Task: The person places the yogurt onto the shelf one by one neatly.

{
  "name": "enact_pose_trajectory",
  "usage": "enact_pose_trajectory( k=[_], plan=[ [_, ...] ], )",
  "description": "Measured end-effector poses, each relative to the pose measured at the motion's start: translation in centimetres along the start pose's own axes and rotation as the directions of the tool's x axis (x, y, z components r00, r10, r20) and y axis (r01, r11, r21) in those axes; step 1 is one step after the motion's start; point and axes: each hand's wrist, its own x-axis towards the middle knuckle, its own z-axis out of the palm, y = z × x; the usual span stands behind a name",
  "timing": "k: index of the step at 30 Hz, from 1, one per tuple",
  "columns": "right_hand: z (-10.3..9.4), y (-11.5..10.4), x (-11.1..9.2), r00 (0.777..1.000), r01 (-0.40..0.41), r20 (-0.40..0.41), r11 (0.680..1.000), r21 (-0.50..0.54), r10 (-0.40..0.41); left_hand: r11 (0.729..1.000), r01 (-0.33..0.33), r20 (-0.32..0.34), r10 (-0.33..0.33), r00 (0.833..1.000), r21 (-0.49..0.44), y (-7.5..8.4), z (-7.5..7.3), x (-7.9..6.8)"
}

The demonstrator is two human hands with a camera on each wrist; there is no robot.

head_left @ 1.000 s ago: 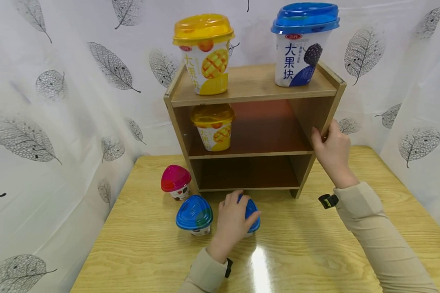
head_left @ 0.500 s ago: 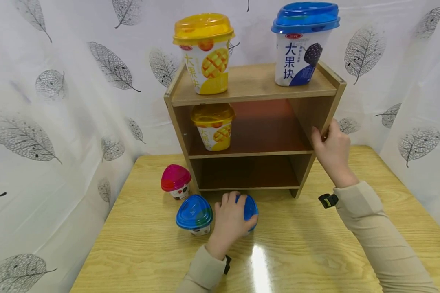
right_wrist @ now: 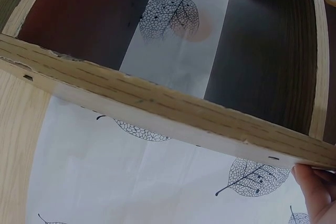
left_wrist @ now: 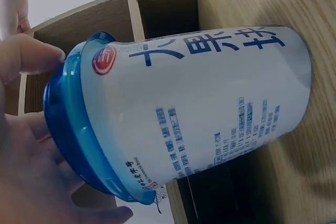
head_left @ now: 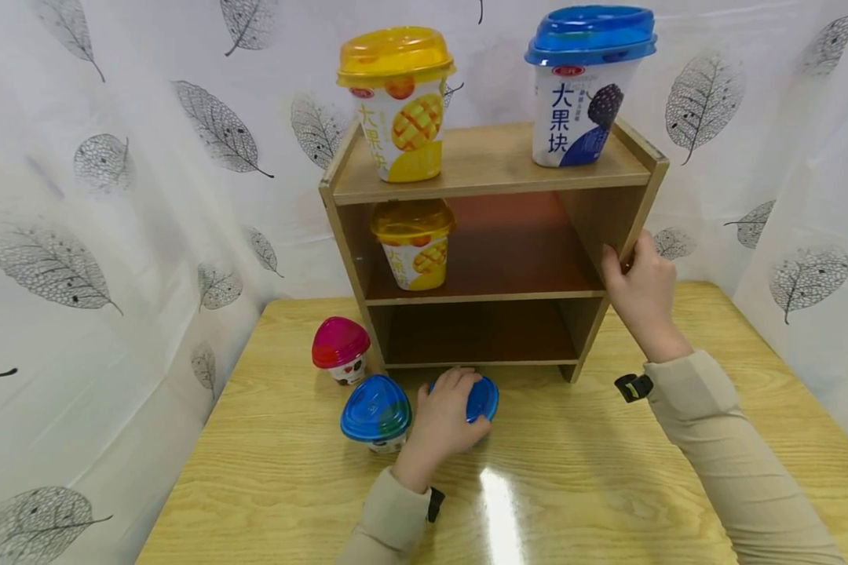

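My left hand (head_left: 444,416) grips a blue-lidded yogurt cup (head_left: 482,399) from above, in front of the wooden shelf (head_left: 495,298). In the left wrist view, thumb and fingers curl round the lid of that white cup (left_wrist: 199,103), whose lettering shows. Its base looks to be on or close to the table; I cannot tell which. My right hand (head_left: 643,290) holds the front edge of the shelf's right side panel, the thumb on the inner side. The right wrist view shows a few fingers (right_wrist: 315,190) at that panel (right_wrist: 157,95).
Left of my left hand stands another blue-lidded cup (head_left: 376,412), with a pink-lidded cup (head_left: 342,349) behind it. A yellow-lidded cup (head_left: 399,106) and a blue-lidded cup (head_left: 583,90) stand on top of the shelf. One more yellow-lidded cup (head_left: 415,247) is on the middle level.
My left hand has shifted slightly left, and the lid under it has turned and moved a little toward the shelf. My right hand stays on the panel.
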Motion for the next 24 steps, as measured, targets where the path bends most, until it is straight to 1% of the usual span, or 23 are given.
enact_pose_trajectory(
  k=[3, 5, 6, 8, 11, 13, 16, 19, 24],
  plan=[
    [0.02, 0.06, 0.00, 1.000, -0.005, 0.003, 1.000, -0.002, 0.005, 0.997, 0.006, -0.006, -0.006, 1.000, -0.075, -0.12, -0.02, 0.04],
    [0.05, 0.09, 0.00, 1.000, -0.004, 0.002, 1.000, -0.005, 0.004, 0.992, 0.023, -0.030, -0.026, 0.999, -0.121, -0.14, 0.00, 0.01],
    [0.06, 0.11, 0.00, 1.000, -0.002, 0.001, 1.000, -0.007, 0.002, 0.991, 0.033, -0.049, -0.039, 0.998, -0.126, -0.14, 0.07, -0.01],
    [0.09, 0.16, 0.01, 1.000, 0.002, 0.000, 1.000, -0.007, -0.002, 0.993, 0.061, -0.088, -0.070, 0.994, -0.102, -0.14, 0.19, -0.03],
    [0.10, 0.18, 0.01, 1.000, 0.007, -0.003, 1.000, -0.008, -0.007, 0.994, 0.111, -0.134, -0.109, 0.985, 0.006, -0.08, 0.44, -0.01],
    [0.09, 0.20, -0.01, 1.000, 0.010, -0.005, 1.000, -0.003, -0.010, 0.988, 0.135, -0.142, -0.123, 0.982, 0.076, -0.01, 0.51, -0.04],
    [0.08, 0.21, -0.06, 1.000, 0.015, -0.010, 1.000, -0.004, -0.015, 0.981, 0.150, -0.143, -0.132, 0.981, 0.124, 0.06, 0.56, -0.14],
    [0.12, 0.26, -0.08, 1.000, 0.018, -0.015, 1.000, -0.004, -0.018, 0.984, 0.142, -0.140, -0.126, 0.982, 0.108, 0.01, 0.63, -0.18],
    [0.17, 0.31, -0.05, 1.000, 0.017, -0.022, 1.000, -0.003, -0.017, 0.994, 0.111, -0.112, -0.110, 0.988, 0.001, -0.31, 0.77, -0.09]
  ],
)
